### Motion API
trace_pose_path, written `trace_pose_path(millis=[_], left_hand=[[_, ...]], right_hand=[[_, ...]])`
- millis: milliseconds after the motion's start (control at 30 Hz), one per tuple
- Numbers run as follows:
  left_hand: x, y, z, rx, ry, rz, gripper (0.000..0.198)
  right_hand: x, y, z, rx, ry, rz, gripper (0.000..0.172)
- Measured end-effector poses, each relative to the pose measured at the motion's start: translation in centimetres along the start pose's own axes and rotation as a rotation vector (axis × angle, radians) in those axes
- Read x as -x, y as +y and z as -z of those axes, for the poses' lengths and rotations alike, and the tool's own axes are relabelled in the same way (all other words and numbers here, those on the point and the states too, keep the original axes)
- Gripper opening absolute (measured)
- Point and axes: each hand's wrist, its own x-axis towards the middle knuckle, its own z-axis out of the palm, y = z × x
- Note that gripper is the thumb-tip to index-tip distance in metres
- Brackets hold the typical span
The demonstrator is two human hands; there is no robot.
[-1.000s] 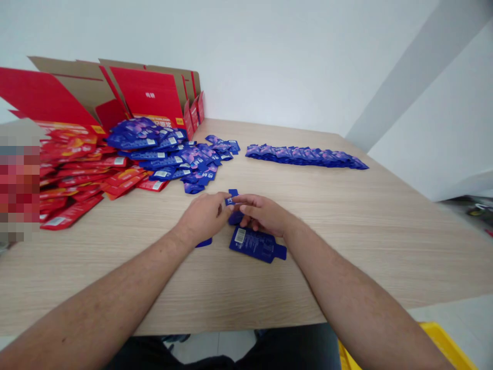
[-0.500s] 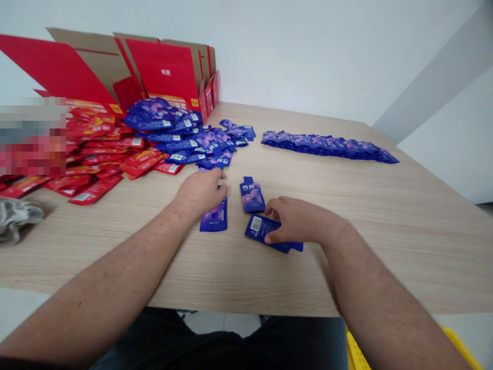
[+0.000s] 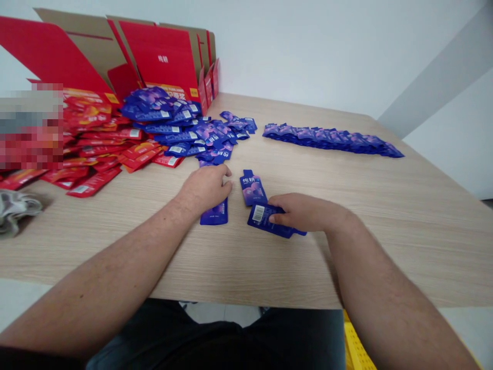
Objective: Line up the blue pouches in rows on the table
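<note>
Near the middle of the table, my right hand [image 3: 302, 210] grips a blue pouch [image 3: 259, 215] that lies barcode side up, thumb on top and fingers along its far edge. Another pouch's corner shows from under its right end. Just beyond lies a second blue pouch [image 3: 252, 189], printed with purple fruit, its spout end pointing away. My left hand [image 3: 206, 187] is over another blue pouch [image 3: 215, 213] and hides its upper part. The left thumb and forefinger are apart, with nothing visible between them.
A heap of blue pouches [image 3: 162, 121] sits beside a heap of red pouches [image 3: 100, 144] at the left. Behind them stand open red cartons [image 3: 162, 56]. A long overlapping row of blue pouches [image 3: 331, 139] lies at the back right. A crumpled grey cloth [image 3: 17, 210] is at the left.
My right thumb and fingers have closed on the barcode-side-up pouch, which has shifted slightly away from me. My left hand has barely moved. The whole view has tilted a little.
</note>
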Motion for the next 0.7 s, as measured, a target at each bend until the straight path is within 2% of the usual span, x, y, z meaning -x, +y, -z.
trace_pose_path(millis=[200,300,367,467,600,700], left_hand=[[0.0,0.0,-0.2,0.036,-0.001,-0.029,0.037],[0.1,0.2,-0.1,0.039,-0.004,-0.035,0.036],[0.1,0.3,0.0,0.042,-0.008,-0.038,0.036],[0.1,0.1,0.2,0.024,0.008,-0.035,0.037],[-0.3,-1.0,0.4,-0.08,-0.004,0.064,0.039],[-0.7,-1.8,0.2,-0.109,-0.062,0.138,0.044]], right_hand=[[0.2,0.6,0.7,-0.023,0.009,-0.017,0.012],[0.6,1.0,1.2,-0.059,0.084,-0.011,0.012],[1.0,1.5,1.7,-0.102,0.201,-0.009,0.013],[1.3,2.7,2.1,-0.151,0.481,-0.006,0.014],[0.4,4.7,1.8,0.03,0.892,0.052,0.01],[-0.5,5.8,1.3,0.112,1.029,0.05,0.011]])
